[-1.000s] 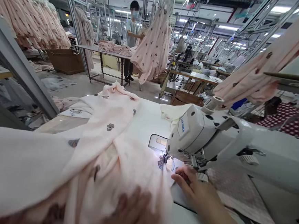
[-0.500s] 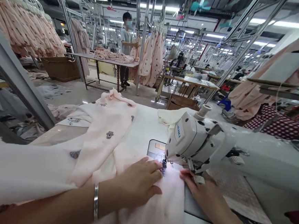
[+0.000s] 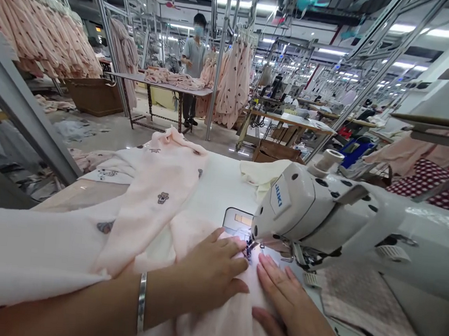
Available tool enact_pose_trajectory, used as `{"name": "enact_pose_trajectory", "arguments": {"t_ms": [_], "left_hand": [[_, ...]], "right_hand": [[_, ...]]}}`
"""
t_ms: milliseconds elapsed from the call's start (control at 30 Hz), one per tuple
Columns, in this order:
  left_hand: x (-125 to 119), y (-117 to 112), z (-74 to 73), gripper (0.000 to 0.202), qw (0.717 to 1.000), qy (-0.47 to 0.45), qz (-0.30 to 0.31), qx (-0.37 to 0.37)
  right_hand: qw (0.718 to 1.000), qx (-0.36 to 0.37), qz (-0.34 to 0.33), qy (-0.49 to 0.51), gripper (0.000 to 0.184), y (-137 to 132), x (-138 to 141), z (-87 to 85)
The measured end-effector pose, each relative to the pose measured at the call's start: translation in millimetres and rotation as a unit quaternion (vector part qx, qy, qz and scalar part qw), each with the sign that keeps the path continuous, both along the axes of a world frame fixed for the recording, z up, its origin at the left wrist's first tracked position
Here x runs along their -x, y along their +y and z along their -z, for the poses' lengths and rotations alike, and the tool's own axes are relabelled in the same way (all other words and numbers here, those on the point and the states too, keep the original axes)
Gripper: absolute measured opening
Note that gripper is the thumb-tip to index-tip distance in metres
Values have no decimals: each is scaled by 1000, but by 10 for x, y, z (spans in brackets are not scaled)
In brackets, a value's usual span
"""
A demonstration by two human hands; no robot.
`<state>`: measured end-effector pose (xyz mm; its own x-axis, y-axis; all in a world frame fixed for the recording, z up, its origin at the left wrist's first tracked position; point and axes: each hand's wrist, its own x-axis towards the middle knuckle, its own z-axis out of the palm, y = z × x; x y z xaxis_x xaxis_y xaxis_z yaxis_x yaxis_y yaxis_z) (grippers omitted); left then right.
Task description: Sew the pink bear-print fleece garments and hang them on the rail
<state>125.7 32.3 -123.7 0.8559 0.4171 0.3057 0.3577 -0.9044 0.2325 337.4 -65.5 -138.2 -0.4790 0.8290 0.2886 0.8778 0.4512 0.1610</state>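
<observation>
A white sewing machine (image 3: 284, 204) stands over the pale pink fabric (image 3: 220, 323), its lit presser foot (image 3: 249, 248) down by the cloth. To the left of the foot, my left hand (image 3: 217, 266) lies flat on the fabric, fingers stretched toward the needle. My right hand (image 3: 284, 297) rests flat on the same cloth just right of the foot, with its fingers extended. Neither hand grips anything. More of the pink fabric, with small printed bears (image 3: 163, 198), spreads over the table left of my hands.
A cream cloth piece (image 3: 265, 172) lies behind the machine head. Patterned fabric (image 3: 369, 298) sits under the machine arm at right. A metal post (image 3: 31, 101) rises at left. Farther off, a person (image 3: 195, 52) stands behind a table (image 3: 138, 77) near hanging pink garments (image 3: 234, 86).
My right hand has moved left from beside the machine's edge onto the fabric, fingers now flat near the foot. My left hand stays nearly in place. The view has shifted slightly.
</observation>
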Motion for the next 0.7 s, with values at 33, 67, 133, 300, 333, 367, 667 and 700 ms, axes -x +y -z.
{"name": "enact_pose_trajectory", "arguments": {"t_ms": [33,67,133,300,333,367,667,700], "left_hand": [[-8,25,3,30,1000,0,-3,0],[-17,51,5,31,1000,0,-8,1],[-33,98,4,35,1000,1,-23,7],[-77,179,9,49,999,-6,-36,16],[-91,196,13,50,999,-5,-36,17],[-106,215,18,51,999,-4,-38,19],[-180,301,44,49,999,-20,-45,-2],[-176,297,48,49,999,-21,-45,-3]], "right_hand": [[1000,17,7,-2,64,16,-16,-10],[999,35,16,-2,62,33,-29,-18],[997,68,37,5,58,66,-48,-22],[988,125,82,33,58,124,-146,72],[987,128,94,39,57,139,-179,106],[985,128,109,46,57,155,-214,142],[973,113,137,147,50,246,-346,335],[971,102,134,171,47,248,-377,361]]}}
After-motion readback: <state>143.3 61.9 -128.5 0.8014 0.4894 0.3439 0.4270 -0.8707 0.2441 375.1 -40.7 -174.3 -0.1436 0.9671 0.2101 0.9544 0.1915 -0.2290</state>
